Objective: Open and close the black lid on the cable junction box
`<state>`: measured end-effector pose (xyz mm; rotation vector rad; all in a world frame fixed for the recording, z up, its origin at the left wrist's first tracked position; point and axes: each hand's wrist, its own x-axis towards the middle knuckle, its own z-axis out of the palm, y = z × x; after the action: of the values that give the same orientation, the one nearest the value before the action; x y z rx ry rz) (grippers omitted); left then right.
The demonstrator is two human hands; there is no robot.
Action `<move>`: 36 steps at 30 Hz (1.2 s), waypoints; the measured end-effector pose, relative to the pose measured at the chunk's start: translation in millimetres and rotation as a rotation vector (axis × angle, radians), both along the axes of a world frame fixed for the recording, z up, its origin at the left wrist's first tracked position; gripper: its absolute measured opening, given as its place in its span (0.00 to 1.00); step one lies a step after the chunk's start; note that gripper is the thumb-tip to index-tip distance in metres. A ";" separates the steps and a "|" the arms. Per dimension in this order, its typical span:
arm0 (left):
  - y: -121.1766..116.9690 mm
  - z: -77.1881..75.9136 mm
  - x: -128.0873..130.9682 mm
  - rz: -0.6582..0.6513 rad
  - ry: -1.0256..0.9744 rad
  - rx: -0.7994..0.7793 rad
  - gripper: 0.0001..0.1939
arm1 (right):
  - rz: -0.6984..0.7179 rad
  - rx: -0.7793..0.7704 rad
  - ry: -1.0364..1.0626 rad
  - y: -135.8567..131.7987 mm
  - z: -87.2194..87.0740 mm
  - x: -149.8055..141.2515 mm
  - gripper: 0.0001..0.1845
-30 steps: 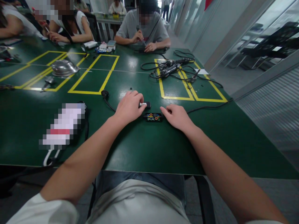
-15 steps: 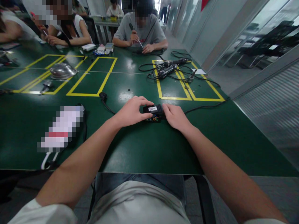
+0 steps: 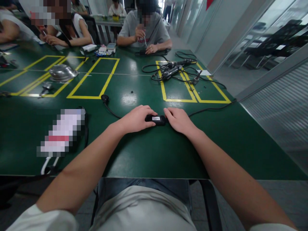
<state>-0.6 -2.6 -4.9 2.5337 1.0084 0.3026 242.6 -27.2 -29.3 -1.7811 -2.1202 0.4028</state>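
A small black electronics case (image 3: 157,120) with a white label lies on the green table in front of me. Its cover sits down over the circuit board. My left hand (image 3: 137,119) pinches the case's left end between thumb and fingers. At the opposite end, my right hand (image 3: 179,120) is curled with its fingertips against the case, partly hiding where the cable joins. One black cord (image 3: 112,110) runs from behind my left hand to a plug (image 3: 105,98). Another black cable (image 3: 209,109) leads off to the right from behind my right hand.
A phone-like object (image 3: 61,128), blurred out, lies left with a strap. Beyond are yellow tape outlines, a metal bowl-shaped part (image 3: 63,73), and corded electric screwdrivers (image 3: 172,72) in tangled cables. Across the table a person in grey (image 3: 144,32) works with a tool; others sit left.
The black cover has come down onto the case, hiding the circuit board that showed before. My hands have lowered slightly with it. The person opposite has shifted their tool.
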 end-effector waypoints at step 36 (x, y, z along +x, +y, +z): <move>-14.5 13.5 3.5 0.550 0.436 0.056 0.28 | -0.061 0.037 -0.150 3.9 -8.6 8.3 0.34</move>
<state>2.9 -17.1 8.6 2.3728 1.8860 -0.0867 250.9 -23.3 -37.9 -1.9028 -2.1505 0.2190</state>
